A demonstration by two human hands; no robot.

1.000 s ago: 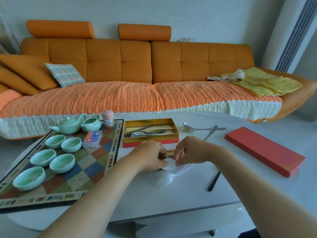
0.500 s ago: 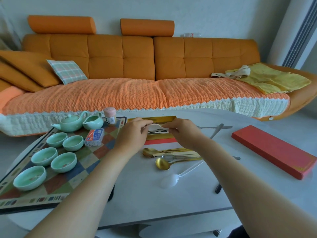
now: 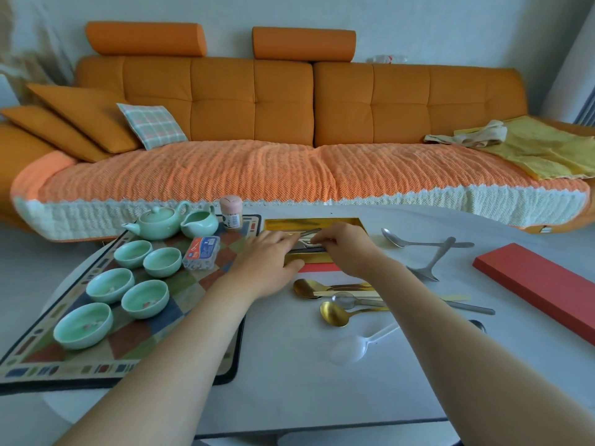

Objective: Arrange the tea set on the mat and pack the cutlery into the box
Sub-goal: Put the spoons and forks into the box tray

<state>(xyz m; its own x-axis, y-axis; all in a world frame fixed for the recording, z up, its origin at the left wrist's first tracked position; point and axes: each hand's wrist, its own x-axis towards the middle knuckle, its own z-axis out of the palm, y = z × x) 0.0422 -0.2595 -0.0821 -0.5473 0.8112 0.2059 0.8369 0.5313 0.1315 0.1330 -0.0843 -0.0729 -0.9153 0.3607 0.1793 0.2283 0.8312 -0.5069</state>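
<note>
Both hands are over the gold box (image 3: pixel 322 221). Left hand (image 3: pixel 269 263): fingers straight, laid flat on the box's left end. Right hand (image 3: pixel 349 249): fingers curled, pinching a pale utensil (image 3: pixel 305 242) inside the box. Gold spoons (image 3: pixel 333 313) lie just in front of the box. The tea set (image 3: pixel 157 222) stands on the mat (image 3: pixel 193 281) left of it.

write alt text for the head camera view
A person's left hand and right hand reach into an open gold box of cutlery on a white table. Left of it, a teapot, pitcher and five green cups sit on a checked mat; loose spoons lie nearby, a red lid at far right.
</note>
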